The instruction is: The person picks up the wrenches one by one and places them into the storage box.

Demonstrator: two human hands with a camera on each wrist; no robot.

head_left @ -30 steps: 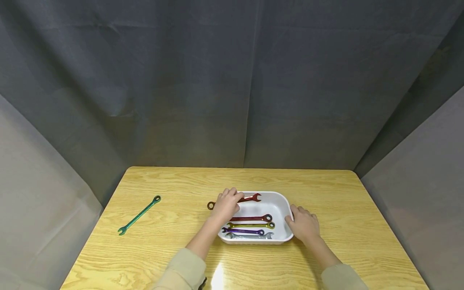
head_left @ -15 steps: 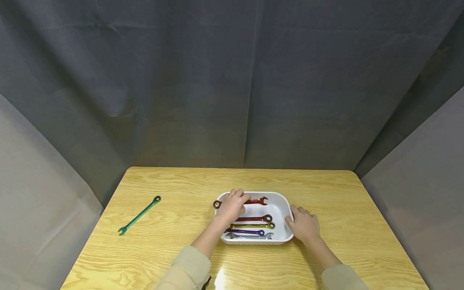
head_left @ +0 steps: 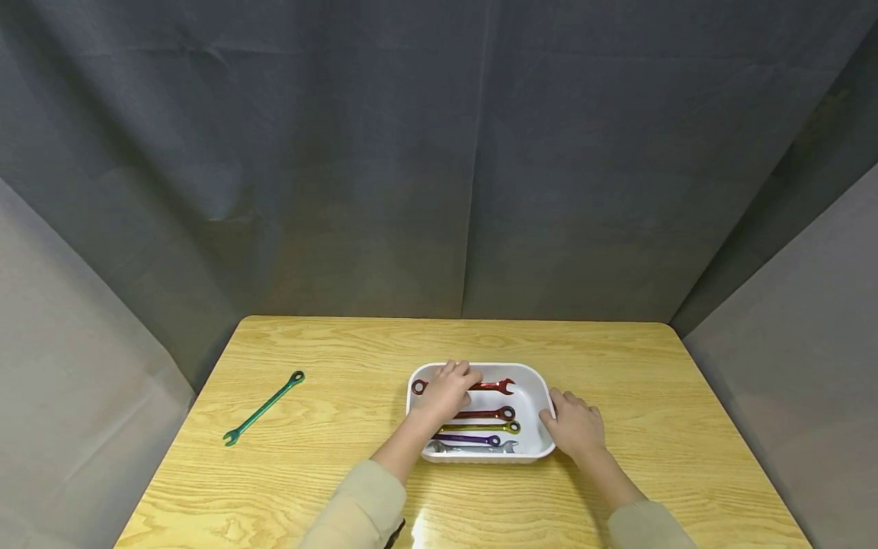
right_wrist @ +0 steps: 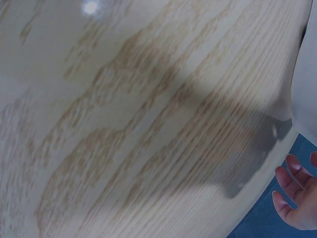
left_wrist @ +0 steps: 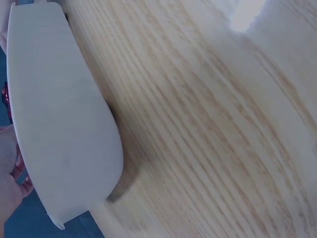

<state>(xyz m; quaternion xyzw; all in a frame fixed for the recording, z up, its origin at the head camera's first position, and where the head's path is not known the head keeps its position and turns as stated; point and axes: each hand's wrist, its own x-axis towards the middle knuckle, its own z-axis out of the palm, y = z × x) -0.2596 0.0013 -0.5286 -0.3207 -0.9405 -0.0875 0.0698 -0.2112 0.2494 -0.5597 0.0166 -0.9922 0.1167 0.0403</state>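
Note:
In the head view, my left hand (head_left: 446,395) holds a bright red combination wrench (head_left: 495,386) by its shank, along the far side of a white tray (head_left: 531,374). The hand hides the wrench's middle. My right hand (head_left: 578,424) grips the tray's right rim, its thumb over the edge and its other fingers outside. In the tray lie a dark red wrench (head_left: 483,415), a yellow wrench (head_left: 480,428), a purple wrench (head_left: 469,439) and a silver wrench (head_left: 476,448), roughly parallel. The left hand and forearm cover some of their left ends.
A green wrench (head_left: 264,408) lies slanted on the wooden table (head_left: 329,442), left of the tray. Grey cloth (head_left: 370,191) rises behind the table and along both sides. The tray's outer wall (left_wrist: 64,109) fills the left part of the left wrist view.
My left hand has moved right with the bright red wrench, bringing its ring end from outside the tray's left rim to within it. The right hand and the tray stay put.

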